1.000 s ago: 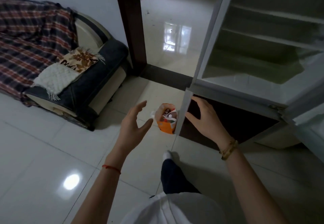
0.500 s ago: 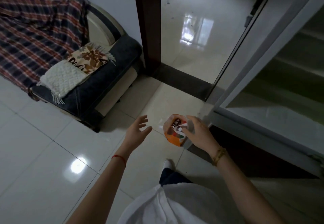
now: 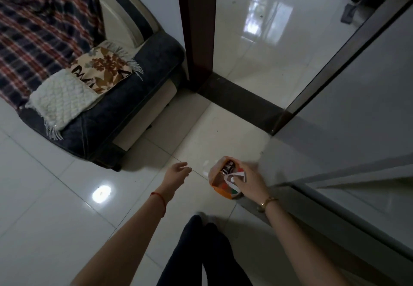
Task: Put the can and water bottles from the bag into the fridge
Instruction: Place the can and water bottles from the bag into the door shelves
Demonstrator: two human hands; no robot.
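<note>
A small orange bag (image 3: 220,190) stands on the white tiled floor just left of the grey fridge (image 3: 362,111). Its mouth is open, and a dark can top (image 3: 228,166) shows inside; anything else in it is hidden. My right hand (image 3: 249,179) is at the bag's right rim, with the fingers curled over a white part of the opening. Whether they grip something I cannot tell. My left hand (image 3: 177,174) hovers left of the bag, a short gap away, empty with its fingers loosely apart.
A dark sofa (image 3: 116,115) with a plaid blanket and folded cloths stands at the left. A dark brown door frame (image 3: 196,28) and threshold lead to another tiled room. My legs (image 3: 205,254) are just behind the bag.
My view has tilted down, so the fridge shelves have left the frame. My right hand moved from the fridge door's edge to the bag's mouth. My left hand stayed beside the bag.
</note>
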